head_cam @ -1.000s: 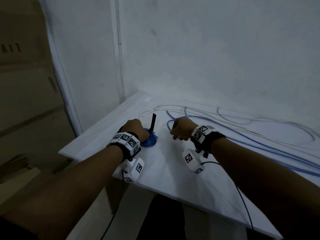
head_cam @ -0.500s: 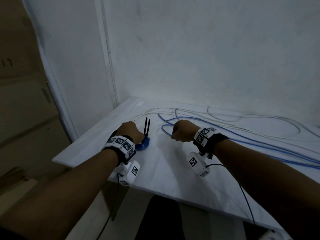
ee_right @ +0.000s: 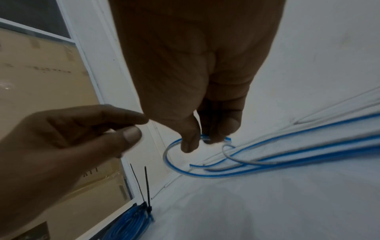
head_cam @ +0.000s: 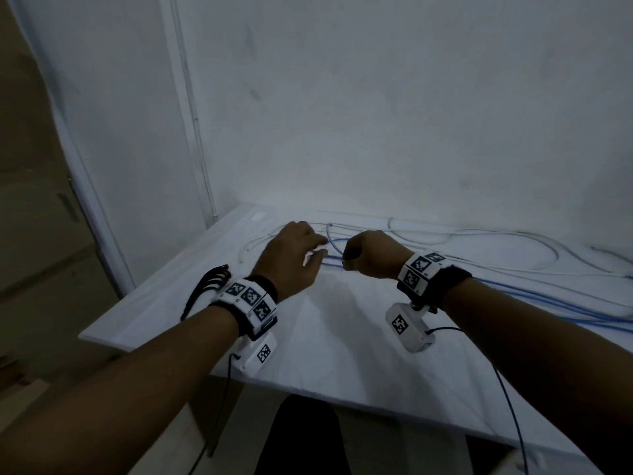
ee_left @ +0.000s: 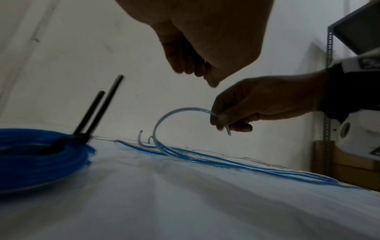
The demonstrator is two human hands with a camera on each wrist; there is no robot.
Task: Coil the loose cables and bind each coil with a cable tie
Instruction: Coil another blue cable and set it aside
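Head view. Both hands work over the white table point(head_cam: 342, 337). The right hand point(head_cam: 371, 255) is curled round the end of a blue cable point(head_cam: 334, 246); the left hand point(head_cam: 291, 260) reaches toward the same end, fingers loosely spread and holding nothing. More blue and pale cables trail off to the right. Black cable ties point(head_cam: 205, 289) lie near the left edge.

Left wrist view. The right hand point(ee_left: 265, 104) pinches the blue cable point(ee_left: 174, 113), which arches up from the table. A finished blue coil point(ee_left: 41, 154), already bound with a tie point(ee_left: 96, 112), lies at the left.

Right wrist view. Thumb and fingers grip the cable end point(ee_right: 205, 137); the left hand point(ee_right: 68, 144) is beside it, thumb and forefinger near each other but closed on nothing.

Judged step: starting a second coil. The next move probably calls for the left hand to take the end while the right draws in slack to form even loops.
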